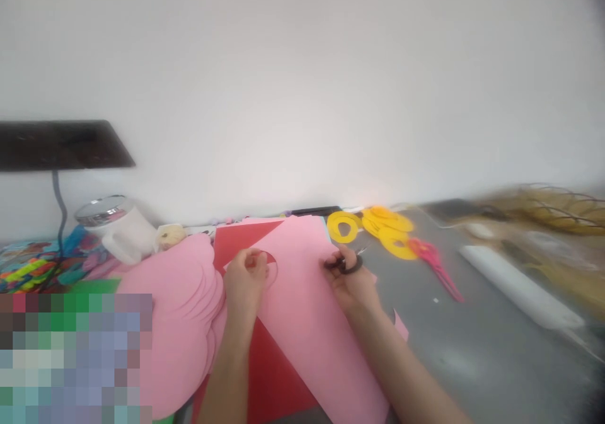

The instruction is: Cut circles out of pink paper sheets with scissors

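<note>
A large sheet of pink paper (307,310) lies at a slant over red paper (278,373). My left hand (246,279) is closed in a pinch at the sheet's upper left edge, beside a curved cut-out where red shows through. Black-handled scissors (352,265) are in my right hand (354,288), over the sheet's right edge. Their blades point up and to the right, away from the paper. To the left of my left hand is a stack of rounded pink paper shapes (174,292).
Yellow paper rings (343,227) lie at the back, near pink scissors (439,269). A long white bar-shaped object (520,285) with a cord rests on the grey table (454,361). Paper scraps (401,325) lie at right. A white mug-like container (130,232) stands back left.
</note>
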Available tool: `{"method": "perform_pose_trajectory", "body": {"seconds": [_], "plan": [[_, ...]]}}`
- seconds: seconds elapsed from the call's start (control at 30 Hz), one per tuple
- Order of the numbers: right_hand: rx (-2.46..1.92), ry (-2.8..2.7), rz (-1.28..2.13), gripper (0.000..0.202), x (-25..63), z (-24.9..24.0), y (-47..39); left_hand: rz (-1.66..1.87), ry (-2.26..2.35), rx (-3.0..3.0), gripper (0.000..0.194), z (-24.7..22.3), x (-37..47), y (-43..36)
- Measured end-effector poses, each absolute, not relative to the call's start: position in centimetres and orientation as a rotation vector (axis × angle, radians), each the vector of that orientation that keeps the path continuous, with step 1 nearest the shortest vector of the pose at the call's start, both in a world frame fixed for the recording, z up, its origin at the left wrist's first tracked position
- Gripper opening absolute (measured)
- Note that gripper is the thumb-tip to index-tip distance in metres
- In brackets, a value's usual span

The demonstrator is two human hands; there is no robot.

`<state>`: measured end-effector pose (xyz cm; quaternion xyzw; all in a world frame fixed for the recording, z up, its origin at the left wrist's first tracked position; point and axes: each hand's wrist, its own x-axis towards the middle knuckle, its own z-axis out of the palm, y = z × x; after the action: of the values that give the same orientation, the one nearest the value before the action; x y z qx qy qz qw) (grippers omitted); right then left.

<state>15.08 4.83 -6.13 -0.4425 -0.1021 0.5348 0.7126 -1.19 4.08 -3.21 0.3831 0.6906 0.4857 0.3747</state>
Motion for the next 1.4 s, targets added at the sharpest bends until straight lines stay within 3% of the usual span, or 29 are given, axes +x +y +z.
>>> {"method": "perform_pose_trajectory", "body": {"seconds": [0.33, 0.6, 0.73, 0.8, 0.9, 0.97, 1.07, 1.27, 1.4], "plan": [[-0.969, -0.218, 1.225, 0.029, 15.3, -6.5, 5.0, 1.268, 1.482, 0.673, 0.021, -2.1, -1.0, 4.0], [-1.000, -0.274, 1.170, 0.030, 15.2, -6.4, 5.0, 1.007, 1.406, 0.947, 0.029, -2.7, -0.7, 3.5], [-1.017, -0.371, 1.047, 0.028, 14.6, -4.8, 4.2, 0.805, 1.345, 1.358, 0.052, -2.8, 0.4, 3.1], [-1.010, -0.475, 0.948, 0.022, 14.2, -3.9, 3.4, 0.906, 1.326, 1.430, 0.054, -2.7, 0.6, 2.9], [-1.068, -0.817, 0.558, 0.007, 13.6, -3.7, 2.2, 1.412, 1.391, 1.418, 0.053, -2.8, 0.1, 2.9], [-1.002, -0.999, 0.432, 0.009, 13.3, -4.1, 1.8, 1.785, 1.433, 1.274, 0.053, -2.9, -0.4, 3.0], [-0.986, -1.178, 0.412, 0.010, 13.0, -4.7, 1.7, 2.064, 1.359, 1.025, 0.048, -2.9, -0.8, 3.5], [-1.144, -1.118, 0.814, 0.014, 12.8, -4.4, 2.0, 2.090, 1.169, 0.634, 0.048, -2.2, -0.8, 3.8], [-1.143, -1.079, 0.905, 0.023, 13.0, -3.8, 2.2, 1.752, 1.143, 0.625, 0.034, -2.5, -0.8, 3.8]]}}
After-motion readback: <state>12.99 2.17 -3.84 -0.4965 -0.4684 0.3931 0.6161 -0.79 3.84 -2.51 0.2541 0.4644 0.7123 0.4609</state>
